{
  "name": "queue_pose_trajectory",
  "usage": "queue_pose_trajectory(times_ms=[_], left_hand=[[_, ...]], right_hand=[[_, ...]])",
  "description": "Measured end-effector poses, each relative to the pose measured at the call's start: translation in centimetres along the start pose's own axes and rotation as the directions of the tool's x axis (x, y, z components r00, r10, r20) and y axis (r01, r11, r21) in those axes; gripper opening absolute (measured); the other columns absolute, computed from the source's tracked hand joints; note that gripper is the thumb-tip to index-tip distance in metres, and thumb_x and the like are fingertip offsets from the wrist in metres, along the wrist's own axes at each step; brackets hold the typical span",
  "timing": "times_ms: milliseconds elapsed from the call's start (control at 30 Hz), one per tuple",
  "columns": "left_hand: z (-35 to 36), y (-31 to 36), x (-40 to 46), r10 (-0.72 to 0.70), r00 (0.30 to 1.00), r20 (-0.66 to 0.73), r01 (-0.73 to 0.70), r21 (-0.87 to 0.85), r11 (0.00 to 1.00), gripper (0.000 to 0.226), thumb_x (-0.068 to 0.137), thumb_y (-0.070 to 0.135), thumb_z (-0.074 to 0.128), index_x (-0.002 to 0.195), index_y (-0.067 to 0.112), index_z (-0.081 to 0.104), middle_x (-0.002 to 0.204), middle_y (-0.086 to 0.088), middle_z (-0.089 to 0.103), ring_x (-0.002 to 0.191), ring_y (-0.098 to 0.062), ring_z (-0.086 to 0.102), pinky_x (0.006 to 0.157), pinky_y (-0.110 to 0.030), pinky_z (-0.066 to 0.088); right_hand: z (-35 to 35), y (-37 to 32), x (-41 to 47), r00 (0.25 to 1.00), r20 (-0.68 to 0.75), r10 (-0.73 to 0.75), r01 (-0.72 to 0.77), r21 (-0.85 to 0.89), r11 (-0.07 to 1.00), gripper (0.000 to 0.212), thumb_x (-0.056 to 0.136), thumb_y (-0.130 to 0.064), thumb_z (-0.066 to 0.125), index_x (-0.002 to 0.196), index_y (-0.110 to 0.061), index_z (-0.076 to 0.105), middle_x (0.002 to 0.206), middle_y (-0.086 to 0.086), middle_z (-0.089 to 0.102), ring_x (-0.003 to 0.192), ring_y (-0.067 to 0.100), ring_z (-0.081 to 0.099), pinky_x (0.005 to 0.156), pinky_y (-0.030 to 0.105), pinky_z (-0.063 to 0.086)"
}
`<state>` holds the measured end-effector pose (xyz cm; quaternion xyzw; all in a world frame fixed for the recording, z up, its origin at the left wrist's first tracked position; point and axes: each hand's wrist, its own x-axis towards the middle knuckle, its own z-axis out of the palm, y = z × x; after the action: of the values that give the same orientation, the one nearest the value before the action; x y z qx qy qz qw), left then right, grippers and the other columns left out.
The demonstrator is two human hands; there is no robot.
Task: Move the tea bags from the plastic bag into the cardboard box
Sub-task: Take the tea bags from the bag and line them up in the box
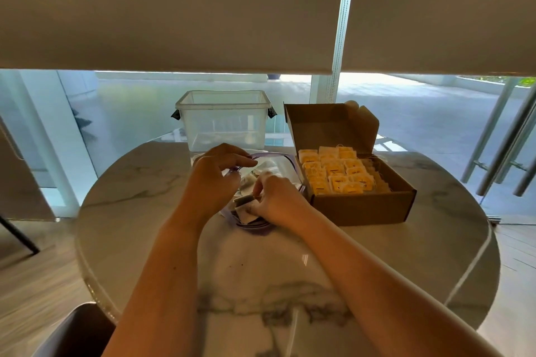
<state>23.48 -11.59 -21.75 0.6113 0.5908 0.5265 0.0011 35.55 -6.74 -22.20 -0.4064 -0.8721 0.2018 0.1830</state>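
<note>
A clear plastic bag (278, 166) with a purple zip edge lies in the middle of the marble table (290, 264). My left hand (216, 175) pinches the bag's upper purple edge and holds its mouth apart. My right hand (277, 197) is inside the mouth, its fingers curled round pale tea bags (246, 207). To the right stands an open brown cardboard box (362, 207), its lid raised behind it. Several tea bags with yellow tags (336, 172) lie in rows inside it.
An empty clear plastic tub (223, 122) with dark clips stands behind the bag. The round table's edge curves close on both sides. A dark chair back (78, 330) shows at the lower left. Glass panes and lowered blinds lie beyond.
</note>
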Motion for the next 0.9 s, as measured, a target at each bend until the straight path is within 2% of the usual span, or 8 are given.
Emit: queue_pose_trajectory(times_ms=[133,200,333,400,500,600,767,900], left_hand=[[0.0,-0.1,0.0,-0.011,0.999,0.032,0.010,0.020,1.000,0.038,0.076,-0.012,0.056,0.086,0.021,0.073,0.101,0.007,0.063,0.100,-0.005,0.054,0.075,-0.007,0.036],[0.1,-0.2,0.0,-0.038,0.997,0.069,0.035,0.034,0.999,0.028,0.079,0.005,0.055,0.088,0.026,0.071,0.106,0.010,0.059,0.107,-0.009,0.046,0.081,-0.016,0.035],[-0.1,0.4,-0.2,-0.005,0.990,0.144,0.002,0.017,1.000,0.040,0.073,0.020,0.039,0.100,0.019,0.068,0.114,0.008,0.054,0.109,-0.004,0.037,0.084,-0.001,0.024],[0.0,0.7,-0.3,0.007,0.988,0.155,-0.010,0.019,1.000,0.042,0.072,0.022,0.041,0.106,0.019,0.065,0.114,0.009,0.052,0.108,0.000,0.035,0.083,0.001,0.023],[0.6,0.5,-0.2,0.009,0.994,0.109,-0.016,0.064,0.998,0.029,0.078,0.040,0.052,0.103,0.030,0.062,0.112,0.017,0.051,0.110,0.002,0.034,0.097,-0.021,0.032],[0.8,0.5,0.0,-0.018,0.998,0.060,0.013,0.089,0.996,0.014,0.083,0.044,0.064,0.088,0.032,0.063,0.105,0.023,0.052,0.107,0.002,0.035,0.098,-0.041,0.035],[1.1,1.1,0.0,-0.018,1.000,0.004,0.017,0.061,0.998,0.012,0.088,0.033,0.060,0.088,0.023,0.065,0.104,0.022,0.053,0.105,0.000,0.037,0.098,-0.040,0.033],[1.3,1.4,-0.1,-0.021,0.999,0.028,0.020,0.066,0.998,0.008,0.088,0.033,0.060,0.092,0.027,0.063,0.101,0.030,0.048,0.105,0.000,0.036,0.098,-0.044,0.035]], right_hand=[[-0.6,-0.1,0.1,0.999,-0.035,0.030,-0.022,0.196,0.980,0.017,0.084,-0.013,0.064,0.101,-0.014,0.066,0.096,0.001,0.064,0.079,0.009,0.055,0.062,0.015,0.045],[-1.6,-0.1,0.3,0.991,-0.091,0.099,-0.064,0.335,0.940,0.015,0.086,-0.012,0.059,0.096,-0.015,0.071,0.085,-0.005,0.063,0.073,0.006,0.056,0.066,0.017,0.048],[-3.7,0.0,-0.3,0.970,0.063,0.233,-0.189,0.800,0.570,0.020,0.086,0.009,0.053,0.093,-0.001,0.068,0.085,0.012,0.065,0.073,0.020,0.064,0.077,0.030,0.057],[-4.4,0.2,-0.6,0.975,0.076,0.207,-0.171,0.853,0.493,0.026,0.081,0.019,0.049,0.095,0.004,0.066,0.093,0.020,0.064,0.077,0.025,0.065,0.076,0.029,0.057],[-4.7,0.4,-0.9,0.986,0.008,0.167,-0.083,0.892,0.445,0.023,0.082,0.017,0.054,0.102,0.009,0.064,0.087,0.018,0.065,0.073,0.025,0.066,0.071,0.025,0.057],[-4.7,0.6,-1.1,0.986,-0.048,0.160,-0.039,0.866,0.498,0.017,0.085,0.008,0.059,0.101,0.007,0.065,0.081,0.013,0.066,0.065,0.019,0.064,0.065,0.022,0.057],[-4.7,0.7,-1.3,0.979,-0.158,0.129,0.026,0.724,0.689,0.015,0.083,-0.001,0.066,0.094,-0.010,0.062,0.073,0.002,0.061,0.054,0.010,0.058,0.053,0.020,0.053],[-5.2,1.0,-1.6,0.983,-0.171,0.065,0.059,0.631,0.773,0.017,0.081,-0.007,0.070,0.082,-0.020,0.059,0.076,-0.004,0.061,0.056,0.011,0.062,0.061,0.026,0.057]])
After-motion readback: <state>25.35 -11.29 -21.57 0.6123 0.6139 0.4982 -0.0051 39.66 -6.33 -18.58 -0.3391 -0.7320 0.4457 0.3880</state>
